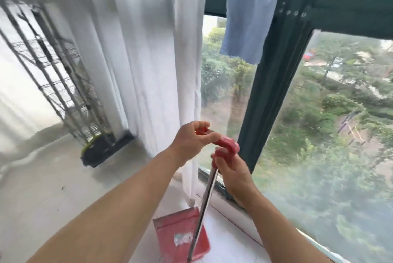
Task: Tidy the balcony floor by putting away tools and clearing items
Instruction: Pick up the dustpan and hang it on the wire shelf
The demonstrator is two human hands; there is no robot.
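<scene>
Both hands grip the red handle (pixel 226 145) topping the dustpan (pixel 180 239): left hand (pixel 191 141) fingers close on its hook end, right hand (pixel 231 169) wraps the neck; the pole (pixel 205 205) runs down-left to the floor.

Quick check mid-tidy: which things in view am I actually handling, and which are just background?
In the job:
- red dustpan with its metal pole and red handle
- left hand and right hand, both gripping that handle

Just around:
- white curtain
- blue cloth hanging above
- wire rack
- black tray on the floor
</scene>
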